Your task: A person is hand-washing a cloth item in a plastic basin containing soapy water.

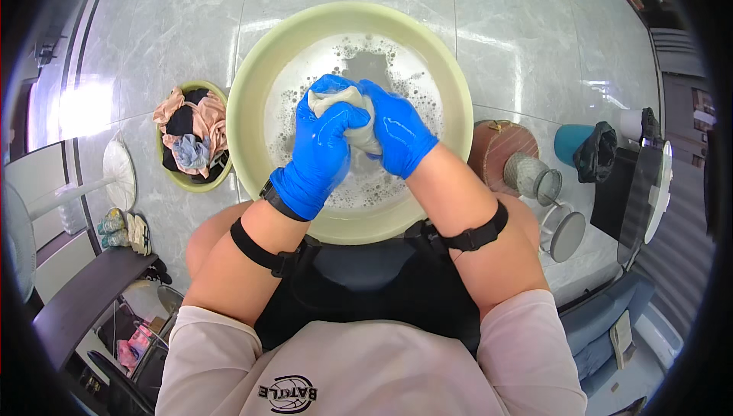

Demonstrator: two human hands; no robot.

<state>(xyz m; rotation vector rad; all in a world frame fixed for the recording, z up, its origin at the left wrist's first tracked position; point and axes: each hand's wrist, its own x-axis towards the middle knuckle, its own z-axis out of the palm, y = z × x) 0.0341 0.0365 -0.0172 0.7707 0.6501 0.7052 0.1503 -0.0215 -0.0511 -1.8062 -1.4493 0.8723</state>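
Note:
A wet, off-white cloth (362,130) is bunched between my two hands, above a large pale-green plastic basin (252,72). My left hand (323,146), in a blue rubber glove, grips the cloth with the thumb across its front. Wrapped round the cloth's other side is my right hand (401,129), gloved the same way. Soapy water (366,187) with foam and bubbles lies in the basin below. Most of the cloth is hidden by the gloves, so its kind cannot be told.
Left of the basin, a smaller green tub (200,187) holds crumpled peach, black and blue clothes (192,129). To the right stand a reddish-brown round object (495,149), a textured glass jar (524,172), a grey-topped stool (568,236) and a teal bin (568,142) with a black liner.

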